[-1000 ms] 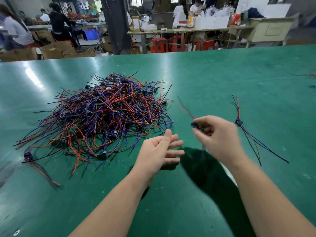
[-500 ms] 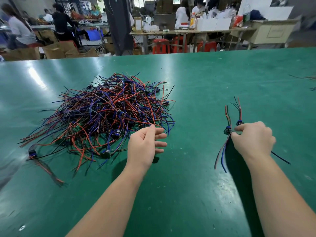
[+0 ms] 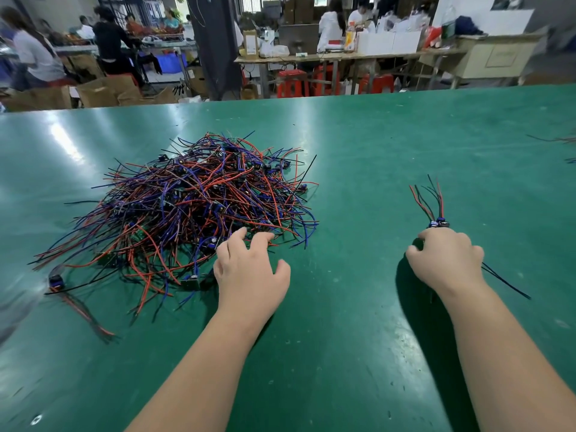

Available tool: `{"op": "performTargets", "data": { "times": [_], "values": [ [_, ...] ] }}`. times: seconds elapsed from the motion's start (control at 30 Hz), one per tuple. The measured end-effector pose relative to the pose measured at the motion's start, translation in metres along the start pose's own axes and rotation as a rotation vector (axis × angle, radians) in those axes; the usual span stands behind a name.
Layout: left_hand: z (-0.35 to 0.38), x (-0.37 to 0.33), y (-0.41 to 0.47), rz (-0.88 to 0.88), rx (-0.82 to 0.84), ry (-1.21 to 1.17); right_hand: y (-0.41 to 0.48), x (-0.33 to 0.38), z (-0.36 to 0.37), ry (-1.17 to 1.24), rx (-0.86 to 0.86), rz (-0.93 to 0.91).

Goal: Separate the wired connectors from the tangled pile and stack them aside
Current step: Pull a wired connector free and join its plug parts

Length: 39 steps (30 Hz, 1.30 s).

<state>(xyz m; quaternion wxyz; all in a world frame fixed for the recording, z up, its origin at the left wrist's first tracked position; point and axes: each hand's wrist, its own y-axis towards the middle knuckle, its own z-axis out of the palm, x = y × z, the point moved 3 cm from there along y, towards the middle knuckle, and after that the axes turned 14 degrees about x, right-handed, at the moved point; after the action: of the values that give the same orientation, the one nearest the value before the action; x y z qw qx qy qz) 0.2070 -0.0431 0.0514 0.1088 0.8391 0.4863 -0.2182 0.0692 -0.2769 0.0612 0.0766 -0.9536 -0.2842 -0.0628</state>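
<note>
A tangled pile [image 3: 193, 210] of red, blue and black wired connectors lies on the green table [image 3: 358, 157], left of centre. My left hand [image 3: 249, 269] hovers at the pile's near right edge, palm down and fingers spread, with its fingertips touching the outer wires. To the right lies a small set-aside stack of wired connectors [image 3: 438, 222], its red and black wires fanning away from me. My right hand [image 3: 445, 260] rests over this stack with fingers curled down on the wires just behind the connector bodies. Black wires trail out from under it to the right.
A stray wired connector [image 3: 56, 280] lies at the table's left edge, apart from the pile. More loose wires [image 3: 554, 140] show at the far right edge. Beyond the table are people, workbenches, red stools and cardboard boxes.
My right hand carried one connector rightward and lowered it onto the set-aside stack. My left hand turned palm down and reached forward to the pile's edge.
</note>
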Motion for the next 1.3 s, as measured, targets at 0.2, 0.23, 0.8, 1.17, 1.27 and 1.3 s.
{"op": "performTargets", "data": {
  "times": [0.2, 0.23, 0.8, 1.17, 1.27, 1.3],
  "values": [
    [0.000, 0.002, 0.005, 0.052, 0.050, 0.162, -0.009, 0.013, -0.002, 0.162, -0.052, -0.097],
    [-0.002, 0.003, 0.006, 0.090, 0.034, 0.078, -0.012, 0.019, -0.002, 0.209, -0.077, -0.157],
    [0.010, -0.041, -0.024, 0.669, 0.392, -0.671, -0.058, 0.084, 0.022, 1.559, 0.678, -0.512],
    [0.005, -0.027, -0.004, 0.148, 0.357, -1.171, -0.061, 0.076, 0.003, 1.682, 0.754, -0.631],
    [0.004, -0.022, 0.001, 0.150, 0.313, -1.216, -0.065, 0.078, 0.002, 1.763, 0.849, -0.659],
    [0.004, -0.019, 0.004, 0.148, 0.287, -1.203, -0.065, 0.077, 0.000, 1.816, 0.859, -0.671]
  ]
}}
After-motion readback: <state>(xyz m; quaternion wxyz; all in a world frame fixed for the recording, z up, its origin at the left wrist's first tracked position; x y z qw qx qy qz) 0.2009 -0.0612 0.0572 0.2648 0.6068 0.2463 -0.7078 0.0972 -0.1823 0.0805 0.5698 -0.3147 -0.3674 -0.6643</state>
